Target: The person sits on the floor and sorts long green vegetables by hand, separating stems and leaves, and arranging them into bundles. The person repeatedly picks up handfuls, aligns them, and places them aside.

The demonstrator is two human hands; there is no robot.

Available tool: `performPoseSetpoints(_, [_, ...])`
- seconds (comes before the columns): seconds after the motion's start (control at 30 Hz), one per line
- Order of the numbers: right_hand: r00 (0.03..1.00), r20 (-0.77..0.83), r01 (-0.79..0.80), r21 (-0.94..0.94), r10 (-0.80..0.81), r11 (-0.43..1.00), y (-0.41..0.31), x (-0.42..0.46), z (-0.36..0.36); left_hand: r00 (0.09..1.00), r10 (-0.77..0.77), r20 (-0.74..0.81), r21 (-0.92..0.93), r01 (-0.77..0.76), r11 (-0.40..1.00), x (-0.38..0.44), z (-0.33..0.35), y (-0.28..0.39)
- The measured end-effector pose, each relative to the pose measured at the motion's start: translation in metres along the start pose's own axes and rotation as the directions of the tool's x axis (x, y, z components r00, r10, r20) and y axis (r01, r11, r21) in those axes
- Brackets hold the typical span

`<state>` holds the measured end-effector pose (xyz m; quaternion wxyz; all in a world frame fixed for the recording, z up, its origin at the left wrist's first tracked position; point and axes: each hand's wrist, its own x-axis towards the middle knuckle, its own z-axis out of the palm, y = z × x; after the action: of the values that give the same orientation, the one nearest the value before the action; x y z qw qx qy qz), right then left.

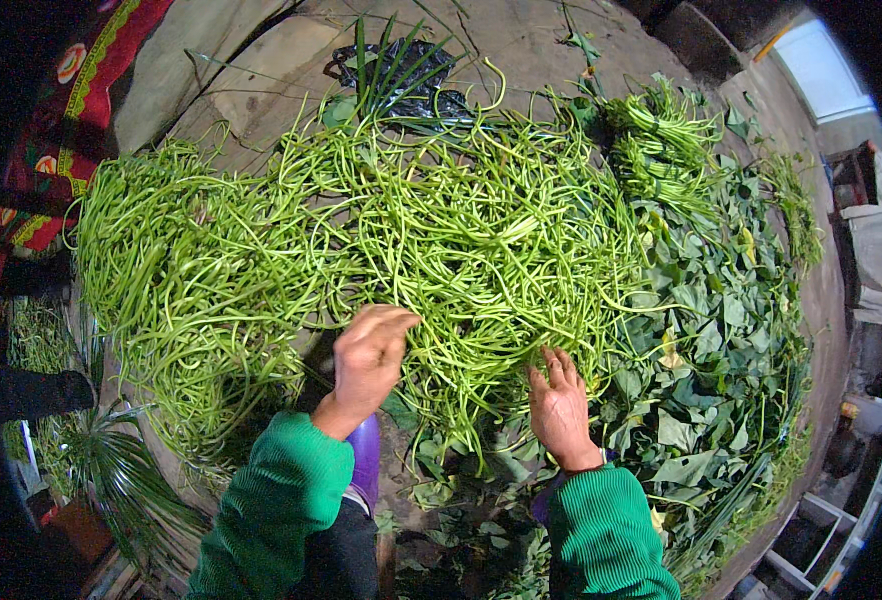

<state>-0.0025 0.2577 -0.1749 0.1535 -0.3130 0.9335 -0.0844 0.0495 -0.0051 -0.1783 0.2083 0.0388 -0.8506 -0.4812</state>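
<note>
A broad heap of long green leaf stems [486, 240] spreads over the ground before me. My left hand [370, 352], slightly blurred, hovers by the heap's near edge with its fingers bent together; whether it holds a stem is hidden. My right hand [559, 405] lies palm down at the near right edge of the heap, fingers spread and touching the stems. Another thick pile of stems [193, 285] lies to the left. Tied bundles of stems [658, 142] sit at the upper right. Loose green leaves [711, 360] cover the ground at the right.
A crumpled black plastic bag [411, 75] and a palm frond [381, 67] lie beyond the heap. A larger palm frond [111, 465] is at lower left. Red patterned cloth [96, 82] hangs at upper left. A metal rack [823, 525] stands at lower right.
</note>
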Motion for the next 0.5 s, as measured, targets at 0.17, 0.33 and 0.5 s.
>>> performPoseSetpoints(0.17, [0.999,-0.022,0.045,0.041,-0.044,0.998,-0.017,0.004,-0.005,0.863,0.181,0.471,0.188,-0.298,0.936,0.007,0.047,-0.017])
performPoseSetpoints(0.33, [0.994,-0.005,0.113,0.064,-0.113,0.992,-0.008,-0.007,-0.028,0.839,-0.055,0.541,0.501,-0.269,0.823,-0.021,0.051,-0.024])
performPoseSetpoints(0.5, [0.999,0.051,-0.012,0.383,-0.009,0.924,-0.011,-0.038,-0.052,0.775,-0.289,0.562,0.323,0.116,0.939,-0.027,0.026,0.004])
